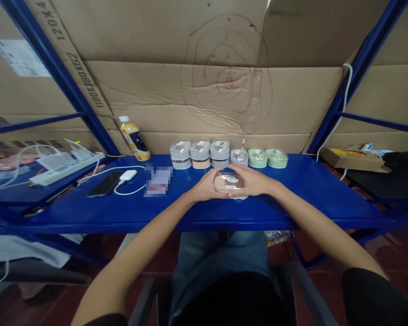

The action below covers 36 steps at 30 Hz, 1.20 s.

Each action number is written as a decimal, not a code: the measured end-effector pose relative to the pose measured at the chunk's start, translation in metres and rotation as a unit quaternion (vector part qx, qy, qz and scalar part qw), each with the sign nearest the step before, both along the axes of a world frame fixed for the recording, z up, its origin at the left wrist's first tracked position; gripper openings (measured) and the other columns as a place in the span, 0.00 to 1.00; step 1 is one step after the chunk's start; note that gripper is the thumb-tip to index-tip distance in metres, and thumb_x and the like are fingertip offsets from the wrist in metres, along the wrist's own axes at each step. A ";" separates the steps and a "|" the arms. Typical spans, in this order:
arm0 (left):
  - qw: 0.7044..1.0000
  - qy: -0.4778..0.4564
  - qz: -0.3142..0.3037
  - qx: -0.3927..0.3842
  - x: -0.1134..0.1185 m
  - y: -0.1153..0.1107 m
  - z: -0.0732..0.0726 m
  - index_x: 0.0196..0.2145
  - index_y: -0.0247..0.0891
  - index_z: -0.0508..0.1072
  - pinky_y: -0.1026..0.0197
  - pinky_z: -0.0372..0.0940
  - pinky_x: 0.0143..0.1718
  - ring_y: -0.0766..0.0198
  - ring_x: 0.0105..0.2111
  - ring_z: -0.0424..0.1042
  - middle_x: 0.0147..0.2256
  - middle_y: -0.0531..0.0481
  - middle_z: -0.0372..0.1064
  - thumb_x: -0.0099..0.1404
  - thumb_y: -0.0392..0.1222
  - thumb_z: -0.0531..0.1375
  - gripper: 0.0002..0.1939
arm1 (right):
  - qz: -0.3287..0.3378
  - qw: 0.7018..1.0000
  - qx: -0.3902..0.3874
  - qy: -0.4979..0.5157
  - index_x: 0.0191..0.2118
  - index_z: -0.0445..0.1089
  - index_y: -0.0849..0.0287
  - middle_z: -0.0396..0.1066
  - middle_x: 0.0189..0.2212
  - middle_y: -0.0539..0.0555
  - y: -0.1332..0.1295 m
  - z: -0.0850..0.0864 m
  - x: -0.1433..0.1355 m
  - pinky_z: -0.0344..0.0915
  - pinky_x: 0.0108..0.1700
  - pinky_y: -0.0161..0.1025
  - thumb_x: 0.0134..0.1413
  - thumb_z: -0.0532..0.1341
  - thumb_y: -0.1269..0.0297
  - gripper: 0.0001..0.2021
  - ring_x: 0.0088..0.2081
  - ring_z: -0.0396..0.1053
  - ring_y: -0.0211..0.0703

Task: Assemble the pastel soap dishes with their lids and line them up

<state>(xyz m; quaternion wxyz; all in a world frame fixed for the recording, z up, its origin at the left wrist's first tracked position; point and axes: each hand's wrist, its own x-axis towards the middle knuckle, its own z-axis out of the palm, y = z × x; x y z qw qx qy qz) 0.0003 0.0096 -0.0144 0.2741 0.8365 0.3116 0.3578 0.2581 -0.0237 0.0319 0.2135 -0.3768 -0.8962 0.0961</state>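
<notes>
Both hands are wrapped round a small rounded case (228, 181) with a clear lid and a pinkish-brown body, near the front of the blue table. My left hand (204, 185) grips its left side, and my right hand (256, 181) closes on its right side. On the lid's top a round white label and a pale oblong piece show. Something white, partly hidden, peeks out below the case. Behind the hands stands a row of similar cases: stacked grey cases (181, 155), a stack with an orange lower case (201, 163), a single grey one (239, 157) and two green ones (277, 158).
Left on the blue table (313, 194) are a yellow bottle (136, 139), a dark phone (105, 184), a white charger with cable (128, 175) and a blurred packet (158, 181). Blue posts flank it; cardboard (139, 99) backs it. An open carton (355, 160) lies right.
</notes>
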 end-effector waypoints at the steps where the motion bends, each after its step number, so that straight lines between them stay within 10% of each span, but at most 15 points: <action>1: 1.000 0.000 -0.008 0.002 0.001 0.000 -0.001 0.68 0.38 0.65 0.36 0.66 0.64 0.36 0.61 0.72 0.61 0.34 0.70 0.44 0.59 0.82 0.59 | -0.003 1.000 -0.003 -0.011 0.74 0.62 0.55 0.70 0.67 0.68 0.001 0.000 -0.008 0.70 0.65 0.66 0.47 0.76 0.35 0.54 0.66 0.70 0.72; 6: 0.999 0.029 0.010 0.017 -0.003 0.001 0.003 0.70 0.38 0.63 0.37 0.67 0.63 0.39 0.58 0.72 0.58 0.36 0.70 0.46 0.61 0.81 0.60 | -0.008 0.998 -0.023 0.063 0.71 0.65 0.56 0.74 0.62 0.66 0.015 -0.003 -0.006 0.72 0.62 0.63 0.49 0.75 0.39 0.48 0.60 0.75 0.66; 11: 0.993 0.096 -0.005 0.063 -0.005 -0.004 0.008 0.56 0.43 0.81 0.39 0.63 0.68 0.44 0.59 0.69 0.53 0.41 0.66 0.62 0.60 0.72 0.29 | -0.141 0.961 -0.017 0.237 0.66 0.69 0.55 0.79 0.55 0.62 0.032 0.002 0.043 0.75 0.58 0.60 0.60 0.67 0.40 0.35 0.53 0.78 0.61; 17: 0.995 0.076 -0.008 0.071 -0.005 -0.003 0.009 0.49 0.42 0.86 0.41 0.61 0.69 0.43 0.61 0.68 0.52 0.39 0.68 0.72 0.59 0.63 0.21 | -0.217 0.947 -0.005 0.235 0.60 0.72 0.56 0.81 0.46 0.61 0.040 -0.002 0.052 0.76 0.52 0.58 0.61 0.64 0.37 0.32 0.47 0.79 0.60; 26: 0.969 0.019 0.237 0.067 -0.028 0.023 0.018 0.46 0.36 0.84 0.39 0.64 0.67 0.42 0.58 0.68 0.45 0.38 0.73 0.75 0.60 0.55 0.26 | -0.209 0.955 -0.003 0.211 0.61 0.72 0.57 0.80 0.47 0.62 0.037 -0.003 0.047 0.75 0.53 0.57 0.63 0.62 0.35 0.34 0.47 0.79 0.58; 36: 0.991 0.099 -0.010 0.092 -0.002 -0.013 0.011 0.48 0.42 0.83 0.42 0.60 0.72 0.42 0.64 0.68 0.60 0.39 0.65 0.66 0.59 0.69 0.21 | -0.217 0.955 -0.006 0.200 0.63 0.71 0.57 0.81 0.48 0.63 0.038 -0.004 0.046 0.75 0.54 0.58 0.64 0.62 0.38 0.32 0.47 0.79 0.60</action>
